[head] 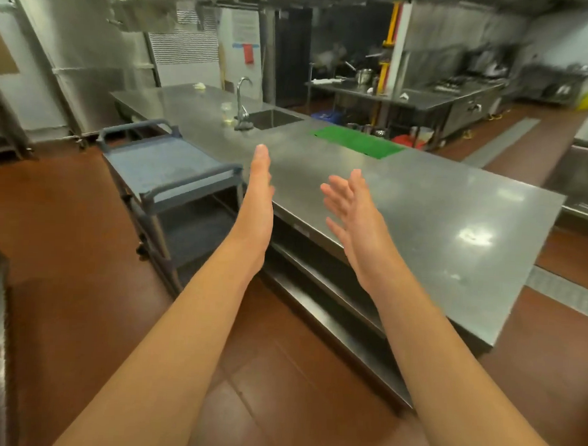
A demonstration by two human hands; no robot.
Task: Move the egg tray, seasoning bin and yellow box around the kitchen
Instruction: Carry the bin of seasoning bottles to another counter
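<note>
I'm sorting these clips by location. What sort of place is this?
Most likely a commercial or restaurant kitchen: a long stainless steel worktable with a built-in sink and tap, a cooking range with pots along the back wall, and a grey utility cart beside the table.

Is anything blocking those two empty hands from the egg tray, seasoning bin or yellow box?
That cannot be judged: none of those three things shows in this view. Left hand and right hand are open, holding nothing, above the steel counter edge, beside a grey cart.
</note>
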